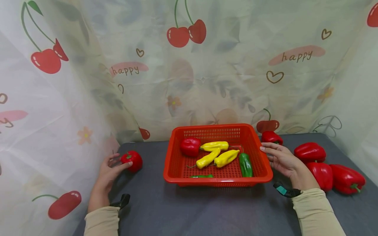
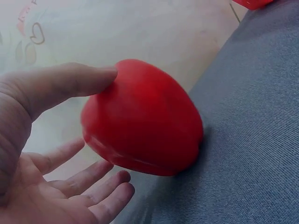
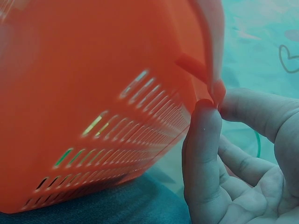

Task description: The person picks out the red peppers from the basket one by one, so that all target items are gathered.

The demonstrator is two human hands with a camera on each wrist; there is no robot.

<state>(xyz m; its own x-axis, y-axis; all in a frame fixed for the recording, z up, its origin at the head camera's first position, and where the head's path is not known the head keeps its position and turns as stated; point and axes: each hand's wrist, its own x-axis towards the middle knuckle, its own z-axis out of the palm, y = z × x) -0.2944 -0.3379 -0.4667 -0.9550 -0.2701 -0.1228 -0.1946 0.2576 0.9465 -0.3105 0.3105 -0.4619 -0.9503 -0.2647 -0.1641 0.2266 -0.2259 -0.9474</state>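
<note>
At the left of the table a red bell pepper (image 1: 132,161) stands with its green stem end up. My left hand (image 1: 110,172) is beside it, thumb touching the pepper and the other fingers loosely spread; in the left wrist view the pepper (image 2: 145,119) rests on the cloth. A red plastic basket (image 1: 218,180) sits in the middle. My right hand (image 1: 282,160) pinches its right rim between thumb and index finger, seen closely in the right wrist view. Inside the basket lie a red bell pepper (image 1: 190,147), yellow peppers (image 1: 226,158) and green peppers (image 1: 245,165).
Several more red bell peppers (image 1: 319,175) lie on the right side of the grey table (image 1: 206,209). One red pepper (image 1: 271,137) sits behind my right hand. Printed cloth walls (image 1: 203,82) enclose the table at the back and sides.
</note>
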